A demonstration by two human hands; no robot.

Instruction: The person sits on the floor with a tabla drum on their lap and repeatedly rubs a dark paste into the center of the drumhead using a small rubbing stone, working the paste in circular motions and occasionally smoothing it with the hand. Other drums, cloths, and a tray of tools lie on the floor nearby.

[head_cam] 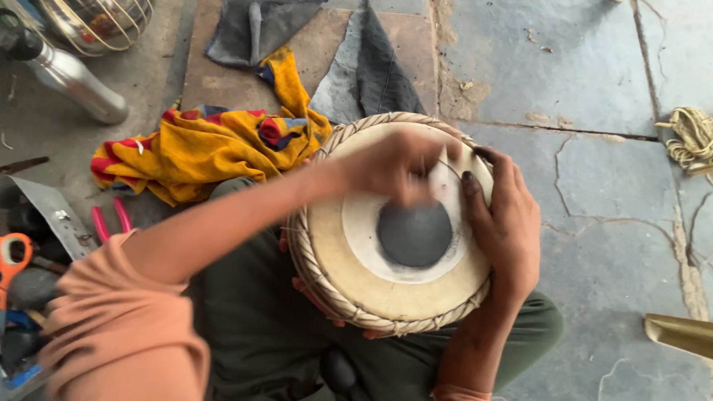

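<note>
— Where's your left hand (390, 165)?
— Blurred (grip unclear) over the drum (386, 286) on your lap; your right hand (505, 223) lies spread on the rim, fingers (469, 194) touching the skin beside the black patch (414, 234).

Yellow patterned cloth (200, 145), grey rags (312, 44), steel flask (70, 78), perhaps pink-handled pliers (111, 219), rope coil (689, 137)

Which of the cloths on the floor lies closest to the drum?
The yellow cloth with red and blue patches: its edge reaches the drum's woven rim. The grey cloths lie farther up the floor.
</note>
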